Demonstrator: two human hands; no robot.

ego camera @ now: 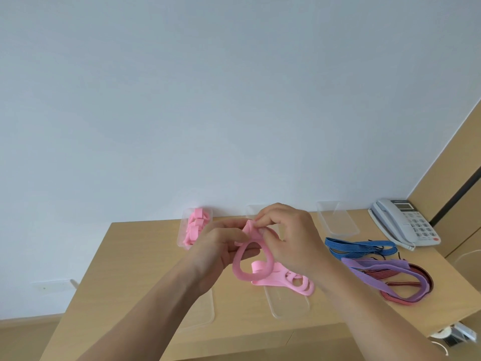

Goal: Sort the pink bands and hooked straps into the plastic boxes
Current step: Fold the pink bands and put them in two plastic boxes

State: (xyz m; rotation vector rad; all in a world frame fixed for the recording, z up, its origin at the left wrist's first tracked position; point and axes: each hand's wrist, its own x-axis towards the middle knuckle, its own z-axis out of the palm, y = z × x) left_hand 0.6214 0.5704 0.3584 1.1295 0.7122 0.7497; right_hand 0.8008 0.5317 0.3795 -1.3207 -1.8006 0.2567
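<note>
Above the middle of the wooden table [135,259], both hands hold one pink band [242,269]. My left hand [221,246] grips its left side and my right hand [289,241] pinches its folded top end; a loop hangs below the fingers. More pink bands [289,281] lie in a loose heap under the hands. A clear plastic box [183,238] at the back left holds several folded pink bands [196,227]. A blue hooked strap [361,247], a purple strap [390,272] and a red strap [406,295] lie tangled on the right.
An empty clear box [338,220] stands at the back right, and another clear box is partly hidden behind my hands. Two clear lids [289,306] lie flat near the front edge. A white desk phone [406,222] sits at the far right by a wooden panel.
</note>
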